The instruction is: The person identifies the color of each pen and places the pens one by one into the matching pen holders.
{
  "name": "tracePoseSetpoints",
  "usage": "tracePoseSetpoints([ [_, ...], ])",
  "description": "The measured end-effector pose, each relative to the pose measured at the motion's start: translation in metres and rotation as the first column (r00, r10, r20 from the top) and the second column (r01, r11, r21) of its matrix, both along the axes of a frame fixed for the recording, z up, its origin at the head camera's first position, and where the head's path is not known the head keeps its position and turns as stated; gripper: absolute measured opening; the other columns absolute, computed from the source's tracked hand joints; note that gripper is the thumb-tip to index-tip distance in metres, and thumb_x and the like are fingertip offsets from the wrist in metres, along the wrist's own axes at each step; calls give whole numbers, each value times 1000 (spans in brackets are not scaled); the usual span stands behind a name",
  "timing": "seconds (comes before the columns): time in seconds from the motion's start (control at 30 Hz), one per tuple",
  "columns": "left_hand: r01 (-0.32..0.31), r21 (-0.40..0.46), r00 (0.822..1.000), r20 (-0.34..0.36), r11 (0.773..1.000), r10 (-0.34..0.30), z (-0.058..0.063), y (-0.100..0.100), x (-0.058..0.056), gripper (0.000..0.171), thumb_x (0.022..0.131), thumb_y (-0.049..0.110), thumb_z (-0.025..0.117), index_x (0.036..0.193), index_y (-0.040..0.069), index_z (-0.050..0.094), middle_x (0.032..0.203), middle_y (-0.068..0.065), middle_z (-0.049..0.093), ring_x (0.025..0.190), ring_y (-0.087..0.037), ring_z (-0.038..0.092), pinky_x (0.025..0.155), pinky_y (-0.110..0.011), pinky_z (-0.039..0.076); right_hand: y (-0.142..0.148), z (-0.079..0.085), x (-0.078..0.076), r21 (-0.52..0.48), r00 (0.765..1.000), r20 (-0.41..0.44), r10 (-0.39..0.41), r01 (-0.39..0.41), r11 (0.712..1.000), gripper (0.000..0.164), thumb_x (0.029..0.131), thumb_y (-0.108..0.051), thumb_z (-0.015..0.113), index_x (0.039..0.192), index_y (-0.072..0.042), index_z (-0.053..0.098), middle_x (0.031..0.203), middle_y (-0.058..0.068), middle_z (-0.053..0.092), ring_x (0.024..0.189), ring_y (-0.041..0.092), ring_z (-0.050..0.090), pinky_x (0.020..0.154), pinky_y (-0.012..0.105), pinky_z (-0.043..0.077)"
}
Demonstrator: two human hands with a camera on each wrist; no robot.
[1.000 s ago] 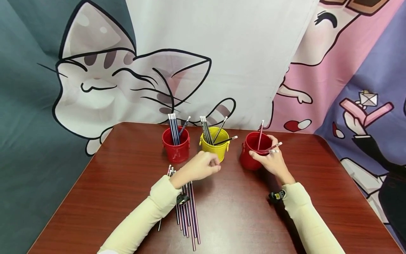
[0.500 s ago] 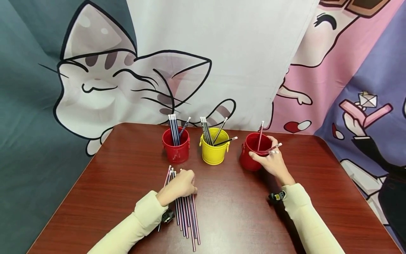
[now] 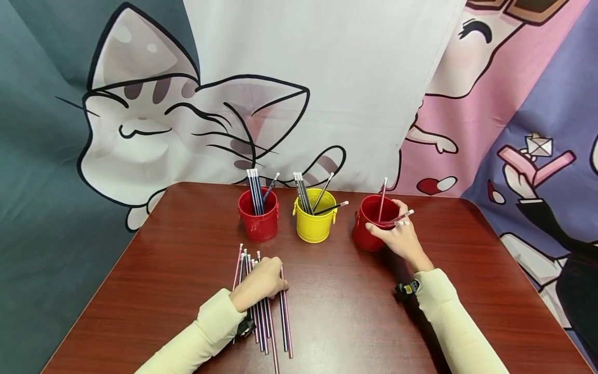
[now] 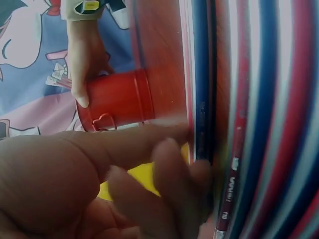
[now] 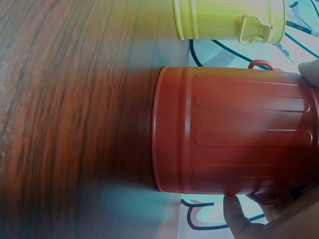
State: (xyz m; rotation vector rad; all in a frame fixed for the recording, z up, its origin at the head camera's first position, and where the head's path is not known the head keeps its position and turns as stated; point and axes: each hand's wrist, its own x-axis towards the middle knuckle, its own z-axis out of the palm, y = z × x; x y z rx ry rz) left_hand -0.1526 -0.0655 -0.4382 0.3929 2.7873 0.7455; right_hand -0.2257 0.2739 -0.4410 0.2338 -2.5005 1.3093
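My left hand point(image 3: 261, 280) bends over a spread of striped pencils point(image 3: 261, 332) lying on the table. In the left wrist view its thumb tip presses a blue pencil point(image 4: 202, 74), with curled, slightly blurred fingers close against it. More red, white and blue pencils point(image 4: 269, 99) lie beside that one. With fingers and thumb at the rim, my right hand point(image 3: 402, 236) grips a red metal bucket point(image 3: 366, 236). That bucket leans a little and holds a few pencils point(image 3: 382, 200). In the right wrist view the red bucket's side point(image 5: 239, 129) fills the middle, fingertips point(image 5: 234, 211) along it.
A yellow bucket point(image 3: 314, 228) with several dark pencils stands at the centre back. Left of it is another red bucket point(image 3: 259, 228) holding blue pencils. Behind the wooden table point(image 3: 154, 291) hangs a cartoon-printed cloth point(image 3: 355, 78).
My left hand has come down and back from beside the yellow bucket to the loose pencils. The pencils have fanned apart, most shifting left and a couple staying right. My right hand has kept its place.
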Motion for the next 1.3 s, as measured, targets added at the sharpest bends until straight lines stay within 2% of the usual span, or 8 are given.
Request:
tracePoseSetpoints([
  [0.17,5,29,999,-42,1000,-4,0,1,0,19,68,-1,58,53,8,51,35,3,46,29,-7,46,39,-22,42,0,1,0,-20,1000,-5,2,-2,1000,83,72,-27,78,133,-4,27,127,17,45,112,34,47,89,40,42],
  [0.47,-16,37,1000,5,999,16,4,1,2,19,66,-4,55,52,8,50,38,-1,47,27,-10,49,34,-20,41,-2,1,0,-30,1000,-2,7,-7,1000,84,71,-28,79,133,-5,28,127,18,45,113,33,47,89,40,42],
  [0.7,-84,73,994,69,994,79,3,3,2,15,66,-5,55,57,5,50,45,-9,51,31,-15,54,35,-21,43,-3,3,0,-20,1000,-8,-3,3,1000,85,70,-28,79,132,-2,28,125,14,45,112,33,48,90,43,41],
  [0.83,-116,132,990,93,984,105,3,4,0,12,68,-3,56,60,3,51,44,-7,51,31,-15,54,37,-22,45,-3,2,0,-13,1000,-15,-8,8,1000,85,70,-28,79,132,-1,28,124,14,46,111,34,48,90,46,41],
  [0.93,-140,157,988,85,978,128,5,6,-1,18,74,3,59,58,4,52,41,-4,51,31,-11,52,39,-22,46,-3,1,1,-14,1000,-17,-1,1,1000,85,71,-28,79,133,-1,28,125,17,45,111,35,47,89,48,42],
  [1.13,-122,202,990,-51,972,135,11,9,-2,38,79,9,59,43,10,48,35,4,48,31,-7,47,37,-24,39,-3,0,2,-7,1000,-8,-13,13,1000,84,71,-29,79,133,-6,28,125,13,47,110,26,48,89,44,42],
  [1.2,-100,221,985,-116,970,128,13,11,-2,33,77,10,59,46,11,50,38,6,49,34,-7,47,38,-23,38,-3,0,2,1,1000,-3,-16,16,1000,84,71,-30,79,133,-7,28,124,12,46,110,25,48,89,45,43],
  [1.3,-65,257,966,-226,964,125,16,13,-2,19,76,12,60,57,12,55,48,7,55,44,-5,50,45,-22,42,-2,0,3,10,1000,2,-16,16,1000,84,72,-30,78,133,-7,26,124,12,46,111,27,46,89,47,44],
])
